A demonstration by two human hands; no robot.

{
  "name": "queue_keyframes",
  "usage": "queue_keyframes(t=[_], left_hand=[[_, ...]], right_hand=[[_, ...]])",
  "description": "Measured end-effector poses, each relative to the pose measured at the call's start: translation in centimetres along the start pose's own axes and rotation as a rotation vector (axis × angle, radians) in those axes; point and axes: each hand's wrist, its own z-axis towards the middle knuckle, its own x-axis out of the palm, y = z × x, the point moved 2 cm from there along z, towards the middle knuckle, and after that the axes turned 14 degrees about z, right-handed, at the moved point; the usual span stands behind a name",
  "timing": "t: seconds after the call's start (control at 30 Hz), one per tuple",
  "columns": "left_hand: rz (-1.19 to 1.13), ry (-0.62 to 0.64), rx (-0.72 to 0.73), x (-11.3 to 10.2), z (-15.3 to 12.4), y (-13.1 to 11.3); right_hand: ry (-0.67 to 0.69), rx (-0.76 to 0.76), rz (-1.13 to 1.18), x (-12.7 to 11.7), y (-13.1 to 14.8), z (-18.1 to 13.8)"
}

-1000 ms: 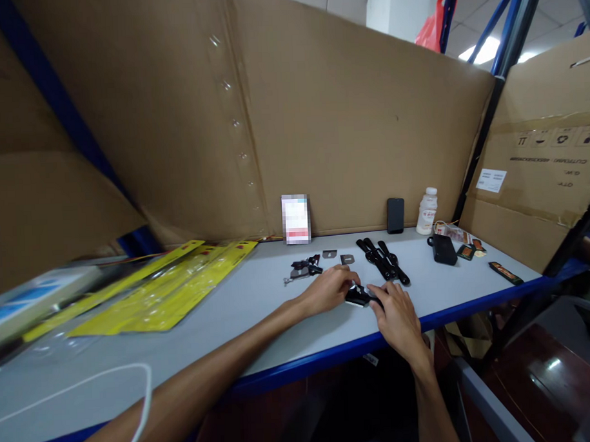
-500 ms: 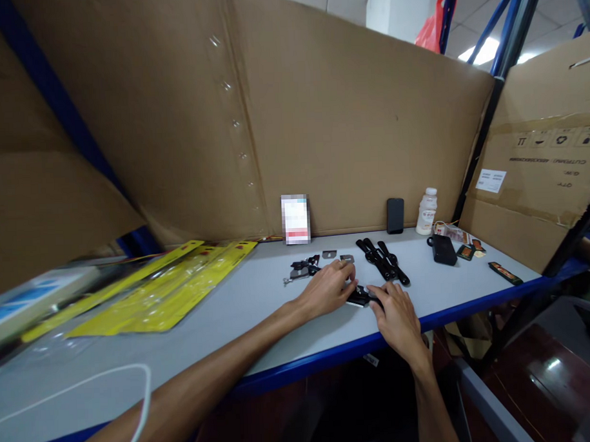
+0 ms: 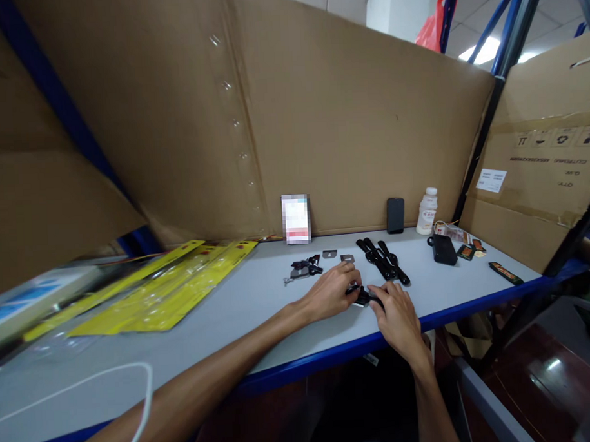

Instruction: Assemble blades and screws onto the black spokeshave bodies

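Note:
Both my hands meet over a small black tool (image 3: 361, 296) lying on the grey table (image 3: 259, 299) near its front edge. My left hand (image 3: 332, 289) has its fingers curled and pinches the tool's left end. My right hand (image 3: 397, 311) lies over the tool's right end, with its fingers closed on it. Most of the tool is hidden under my fingers. Just behind my hands lie several black handled tools (image 3: 384, 260) in a bunch, and small black and grey metal parts (image 3: 304, 268).
Yellow plastic bags (image 3: 171, 283) lie at the left, a white cable (image 3: 136, 381) near the front left. At the back stand a blurred card (image 3: 295, 219), a dark phone (image 3: 395, 215) and a white bottle (image 3: 427, 211). A black case (image 3: 444, 249) lies at the right. Cardboard walls surround the table.
My left hand has shifted slightly and closed tighter on the tool's left end. The right hand has barely moved.

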Motion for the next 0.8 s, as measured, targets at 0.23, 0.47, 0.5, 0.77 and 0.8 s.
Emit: queue_keyframes(t=[0.23, 0.47, 0.5, 0.77, 0.8], left_hand=[[-0.099, 0.002, 0.018, 0.2, 0.2, 0.6], [-0.070, 0.093, -0.134, 0.3, 0.3, 2.0], [-0.064, 0.098, -0.126, 0.3, 0.2, 1.9], [0.003, 0.093, -0.146, -0.3, 0.3, 1.4], [0.010, 0.106, -0.157, -0.3, 0.3, 1.4]], right_hand=[[-0.003, -0.007, 0.011, 0.1, -0.1, 0.1], [-0.025, 0.004, 0.060, -0.2, 0.2, 0.1], [-0.027, 0.005, 0.060, -0.2, 0.2, 0.1], [-0.025, 0.010, 0.080, -0.3, 0.3, 0.1], [-0.025, 0.009, 0.083, -0.3, 0.3, 0.1]])
